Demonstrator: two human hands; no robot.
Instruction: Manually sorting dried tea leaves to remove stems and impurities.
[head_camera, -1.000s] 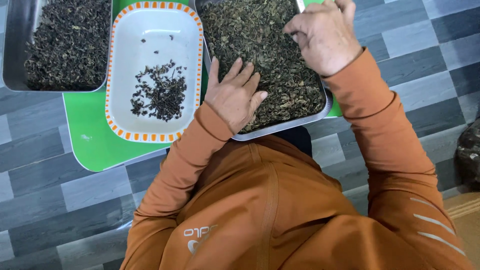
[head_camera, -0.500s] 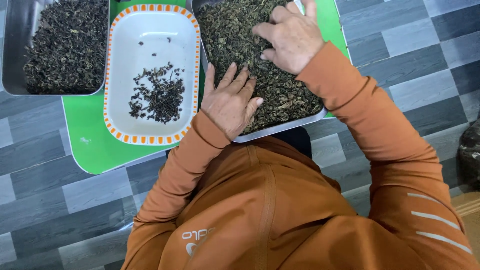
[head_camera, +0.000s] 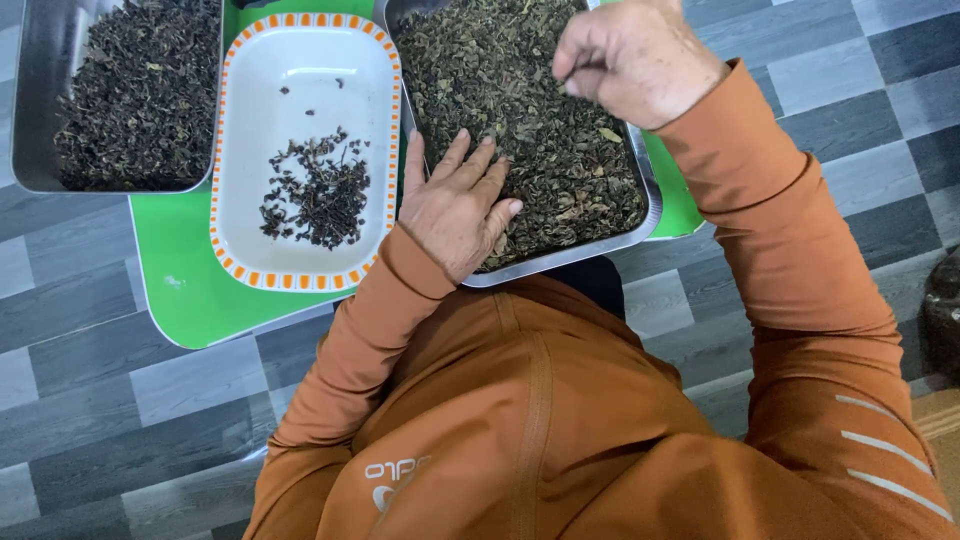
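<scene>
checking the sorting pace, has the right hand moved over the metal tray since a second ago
Yes. The right hand has lifted off the leaves and curled, shifting slightly toward the metal tray's right side.

Left metal tray (head_camera: 30, 120) cut by top edge; right hand (head_camera: 635, 60) fingertip contents hidden.

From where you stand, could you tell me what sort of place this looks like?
Probably a home or small workshop floor where dried leaves are sorted by hand: metal trays heaped with dark leaves, a white dish with a few pickings, and a grey tiled floor.
</scene>
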